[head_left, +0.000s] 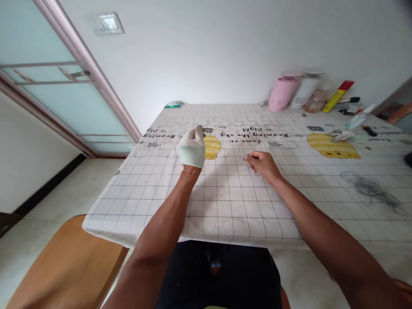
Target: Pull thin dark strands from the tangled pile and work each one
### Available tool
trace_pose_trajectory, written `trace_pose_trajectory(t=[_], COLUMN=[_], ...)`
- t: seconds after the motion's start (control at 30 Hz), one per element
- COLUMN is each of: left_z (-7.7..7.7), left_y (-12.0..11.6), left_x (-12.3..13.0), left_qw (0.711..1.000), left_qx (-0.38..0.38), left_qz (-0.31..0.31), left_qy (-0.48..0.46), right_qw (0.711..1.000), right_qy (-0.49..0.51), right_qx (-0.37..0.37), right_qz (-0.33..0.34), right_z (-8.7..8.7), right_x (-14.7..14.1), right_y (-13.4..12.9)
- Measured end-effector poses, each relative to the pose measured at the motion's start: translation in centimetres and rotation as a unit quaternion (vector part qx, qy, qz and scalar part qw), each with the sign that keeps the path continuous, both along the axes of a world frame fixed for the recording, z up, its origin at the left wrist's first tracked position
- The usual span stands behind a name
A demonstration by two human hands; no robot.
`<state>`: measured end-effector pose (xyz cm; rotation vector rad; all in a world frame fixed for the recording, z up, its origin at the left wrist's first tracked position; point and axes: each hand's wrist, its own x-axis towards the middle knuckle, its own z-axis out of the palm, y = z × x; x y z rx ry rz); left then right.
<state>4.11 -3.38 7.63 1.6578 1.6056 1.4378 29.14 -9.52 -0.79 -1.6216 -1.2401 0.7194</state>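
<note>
My left hand [192, 148], in a white glove with a pale green cuff, is raised a little over the tablecloth [231, 197]. Its fingers are closed together, and what lies between them is too small to make out. To the right, my bare right hand [262, 164] is held low over the cloth, thumb and forefinger pinched. By those fingertips a faint thin strand [243, 165] curves; it is barely visible against the printed grid. A loose tangle of fine dark strands [373, 191] lies on the cloth farther right.
Along the wall stand a pink cylindrical device [282, 93], a white one [305, 91], a clear bottle [315, 101] and a yellow-and-red box [337, 98]. A crumpled pale cloth or glove [350, 135] lies nearer. A green-and-white packet [174, 104] sits at the back left corner. A wooden stool [67, 262] stands left.
</note>
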Motion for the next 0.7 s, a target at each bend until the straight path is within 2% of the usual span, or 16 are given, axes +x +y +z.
trace_pose_trajectory(t=[0.17, 0.37, 0.7], left_z=[-1.3, -1.9, -2.2], left_y=[0.3, 1.3, 1.3], left_x=[0.6, 0.5, 0.8], left_qw=[0.997, 0.997, 0.996], left_qx=[0.036, 0.015, -0.002], left_qz=[-0.046, -0.035, -0.039], left_qy=[0.042, 0.067, 0.078], right_qw=[0.998, 0.991, 0.976], right_qy=[-0.03, -0.115, -0.202], right_qx=[-0.026, -0.062, -0.069], right_qz=[-0.047, -0.042, -0.035], right_z=[-0.8, -0.4, 0.0], right_x=[1.1, 2.3, 2.7], right_y=[2.3, 5.8, 7.8])
